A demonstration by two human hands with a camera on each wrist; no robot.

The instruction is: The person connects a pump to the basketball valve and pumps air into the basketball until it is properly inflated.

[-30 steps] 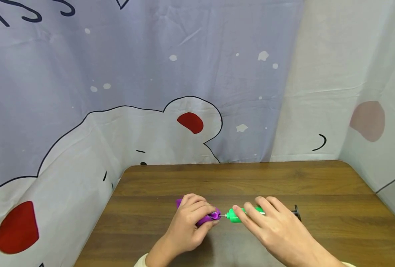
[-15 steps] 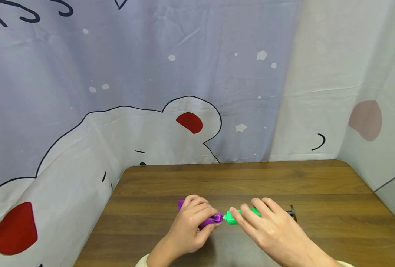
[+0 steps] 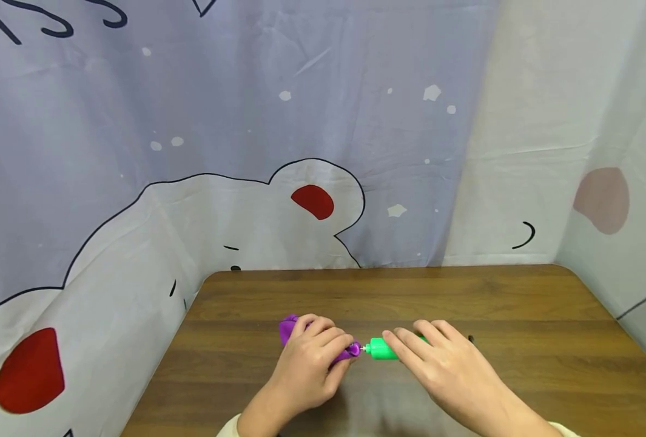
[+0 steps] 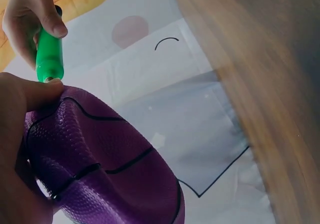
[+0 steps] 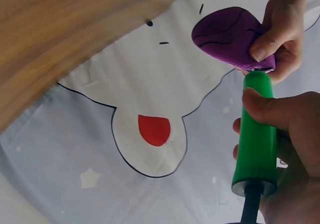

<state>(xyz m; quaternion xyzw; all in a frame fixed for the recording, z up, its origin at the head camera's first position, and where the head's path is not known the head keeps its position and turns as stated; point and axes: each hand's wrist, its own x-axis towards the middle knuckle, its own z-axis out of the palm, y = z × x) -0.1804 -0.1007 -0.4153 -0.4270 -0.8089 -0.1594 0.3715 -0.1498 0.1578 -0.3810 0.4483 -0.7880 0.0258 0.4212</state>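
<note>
A deflated purple ball with black seam lines, like a small basketball, hangs folded and dented in my left hand. The fingers of that hand grip it close to its valve end. My right hand holds a green hand pump, its thumb along the barrel in the right wrist view. A thin needle joins the pump's nozzle to the ball's valve end; how deep it sits is hidden. The black plunger rod sticks out of the pump's rear, mostly covered by my right hand in the head view.
Both hands are over a brown wooden table with rounded far corners. Behind it and along both sides hangs a printed curtain with white bear figures and red patches.
The exposed needle is shorter than a second ago, with pump and ball closer together. The ball's far left end shows more beyond my left hand, and the black plunger end is now mostly hidden.
</note>
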